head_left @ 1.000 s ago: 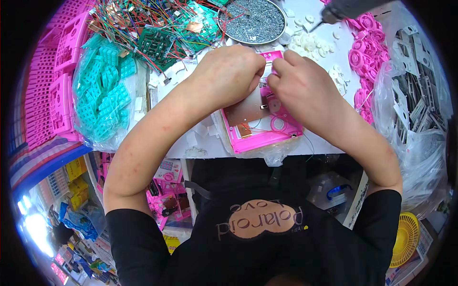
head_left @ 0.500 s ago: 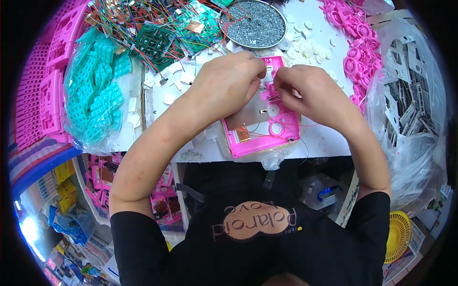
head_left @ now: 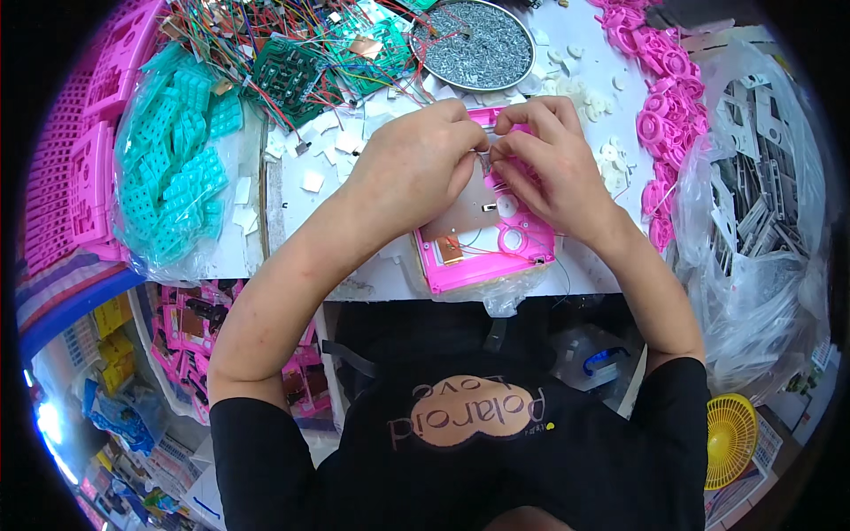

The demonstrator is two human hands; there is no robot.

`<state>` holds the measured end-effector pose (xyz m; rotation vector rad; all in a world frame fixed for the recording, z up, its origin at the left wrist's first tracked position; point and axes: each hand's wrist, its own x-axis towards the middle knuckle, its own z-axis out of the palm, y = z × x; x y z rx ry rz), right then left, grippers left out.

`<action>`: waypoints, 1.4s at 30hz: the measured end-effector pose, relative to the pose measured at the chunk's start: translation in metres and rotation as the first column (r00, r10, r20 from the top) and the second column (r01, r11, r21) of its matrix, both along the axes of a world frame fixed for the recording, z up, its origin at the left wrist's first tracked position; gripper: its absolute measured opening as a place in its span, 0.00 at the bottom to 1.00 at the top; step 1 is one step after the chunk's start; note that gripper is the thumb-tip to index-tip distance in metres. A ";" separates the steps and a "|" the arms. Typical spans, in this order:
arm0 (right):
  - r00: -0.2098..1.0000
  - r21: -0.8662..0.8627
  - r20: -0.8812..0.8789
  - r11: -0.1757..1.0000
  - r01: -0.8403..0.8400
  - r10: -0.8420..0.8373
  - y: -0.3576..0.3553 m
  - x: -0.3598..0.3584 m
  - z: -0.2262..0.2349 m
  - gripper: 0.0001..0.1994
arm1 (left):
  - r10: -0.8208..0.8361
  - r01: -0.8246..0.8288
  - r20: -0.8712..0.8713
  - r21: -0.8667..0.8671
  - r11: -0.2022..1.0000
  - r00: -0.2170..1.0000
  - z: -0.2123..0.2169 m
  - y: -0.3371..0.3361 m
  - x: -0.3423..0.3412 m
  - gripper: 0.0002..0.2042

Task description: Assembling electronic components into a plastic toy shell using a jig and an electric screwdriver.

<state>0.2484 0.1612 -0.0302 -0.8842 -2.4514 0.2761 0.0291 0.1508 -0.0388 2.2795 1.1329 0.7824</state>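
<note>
An open pink plastic case [head_left: 482, 273] lies on the white table in front of me, with a clear plastic bag under its near edge. A flat grey metal plate [head_left: 453, 221] covers its left part, and a copper-coloured piece [head_left: 450, 250], a round ring [head_left: 513, 239] and thin wires show inside. My left hand [head_left: 423, 157] is closed in a pinch over the plate's far end. Opposite it, my right hand [head_left: 556, 168] has its thumb and fingertips drawn together close to the left fingertips. Whatever is between the fingers is too small or hidden to name.
Behind the case stand a round dish of small screws [head_left: 474, 53] and wired green circuit boards [head_left: 288, 80]. Teal keypads [head_left: 190, 181] fill a bag at left. Pink parts [head_left: 664, 115] and bagged metal plates [head_left: 761, 177] lie at right. White paper pieces [head_left: 312, 180] are scattered about.
My right hand has shifted left and turned, bringing its fingertips to those of my left hand. The left hand has stayed almost in place over the case.
</note>
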 end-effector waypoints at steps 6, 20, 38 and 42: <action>0.999 0.036 -0.019 0.998 0.047 -0.047 -0.005 -0.006 -0.004 0.10 | 0.008 -0.008 -0.002 0.021 1.000 1.000 -0.002 -0.001 0.001 0.05; 0.931 0.074 0.339 0.983 -0.168 0.133 0.001 0.001 0.026 0.08 | 0.007 -0.007 0.002 0.040 0.999 1.000 -0.003 -0.004 0.000 0.05; 0.987 -0.018 0.113 0.993 0.114 -0.111 -0.037 -0.009 -0.002 0.20 | -0.032 0.087 -0.176 0.314 0.945 0.984 -0.004 -0.012 -0.013 0.15; 0.974 -0.043 0.190 0.991 0.130 -0.119 -0.040 -0.011 0.006 0.20 | -0.030 0.094 -0.218 0.290 0.952 0.975 -0.001 -0.011 -0.012 0.15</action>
